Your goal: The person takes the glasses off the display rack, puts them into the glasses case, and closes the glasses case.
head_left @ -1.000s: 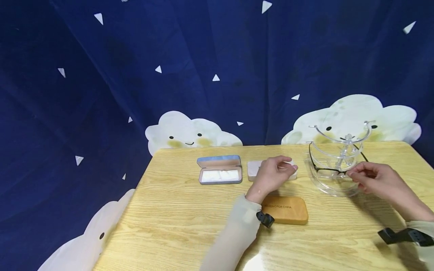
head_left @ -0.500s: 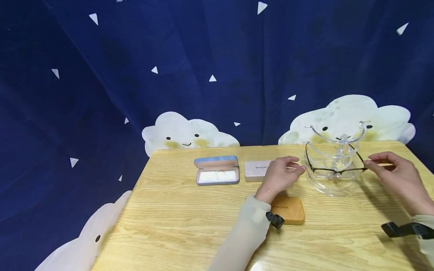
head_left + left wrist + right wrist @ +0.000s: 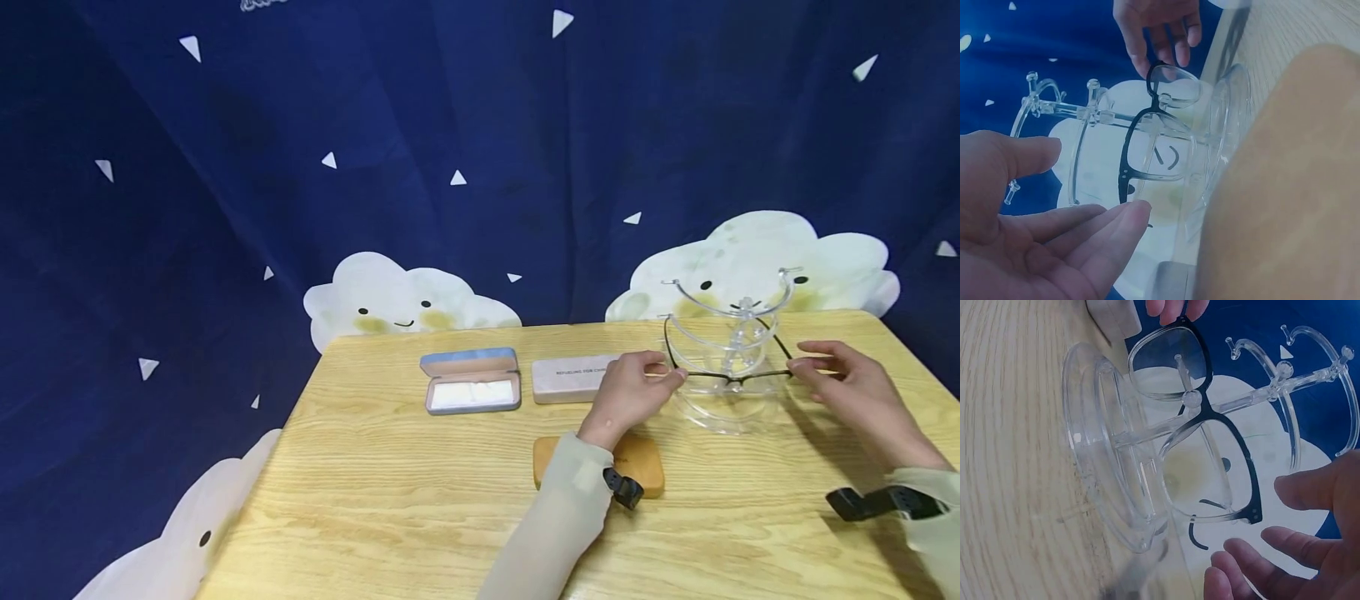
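Observation:
Black-framed eyeglasses (image 3: 731,379) with clear lower rims sit on a clear tiered display stand (image 3: 1279,394), temples spread toward the back. My left hand (image 3: 633,392) reaches the left end of the glasses. In the left wrist view its fingertips (image 3: 1138,212) lie right at the hinge, while the thumb stands well apart. At the opposite end is my right hand (image 3: 855,396), thumb and fingers parted around the right hinge. The right wrist view shows a gap between its thumb (image 3: 1297,490) and the frame corner.
Left of the stand lies a pale closed glasses case (image 3: 566,382), partly behind my left hand. An orange case (image 3: 645,467) sits under my left forearm. Farther left, a blue case (image 3: 472,408) stands open with a white cloth (image 3: 472,393) inside. A dark blue curtain (image 3: 420,125) hangs behind the table.
My right hand has slid from the front of the glasses out to their right end. My left hand has moved right, from over the pale case to the left end of the glasses.

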The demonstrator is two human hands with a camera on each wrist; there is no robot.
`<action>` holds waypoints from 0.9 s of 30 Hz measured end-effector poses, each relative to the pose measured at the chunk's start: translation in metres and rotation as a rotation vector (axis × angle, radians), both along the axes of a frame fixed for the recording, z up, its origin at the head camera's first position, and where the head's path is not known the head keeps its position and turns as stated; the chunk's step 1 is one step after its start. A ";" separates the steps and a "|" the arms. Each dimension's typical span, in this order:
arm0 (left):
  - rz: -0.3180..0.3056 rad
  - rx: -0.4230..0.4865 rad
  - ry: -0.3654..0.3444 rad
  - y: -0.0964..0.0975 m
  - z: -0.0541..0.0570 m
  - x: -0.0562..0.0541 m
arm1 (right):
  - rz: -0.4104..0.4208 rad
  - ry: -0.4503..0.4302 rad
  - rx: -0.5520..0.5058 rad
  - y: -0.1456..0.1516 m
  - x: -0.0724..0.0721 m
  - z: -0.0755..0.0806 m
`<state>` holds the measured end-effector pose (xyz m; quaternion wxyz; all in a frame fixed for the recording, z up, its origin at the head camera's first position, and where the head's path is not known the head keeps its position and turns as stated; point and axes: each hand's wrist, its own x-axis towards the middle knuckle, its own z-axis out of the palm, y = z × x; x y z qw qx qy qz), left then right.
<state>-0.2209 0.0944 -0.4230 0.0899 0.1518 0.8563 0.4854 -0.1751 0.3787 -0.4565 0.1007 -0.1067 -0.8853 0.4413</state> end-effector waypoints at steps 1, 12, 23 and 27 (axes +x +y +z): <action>0.002 -0.007 -0.009 0.001 0.000 0.000 | 0.000 -0.013 0.001 0.000 -0.001 0.000; -0.033 -0.039 -0.142 0.011 -0.004 0.000 | 0.001 -0.113 -0.020 0.000 -0.004 -0.001; -0.063 -0.014 -0.144 0.014 -0.007 0.001 | 0.059 -0.119 -0.026 -0.001 -0.005 -0.002; -0.060 0.003 -0.161 0.015 -0.007 0.001 | 0.064 -0.121 -0.025 0.000 -0.005 -0.001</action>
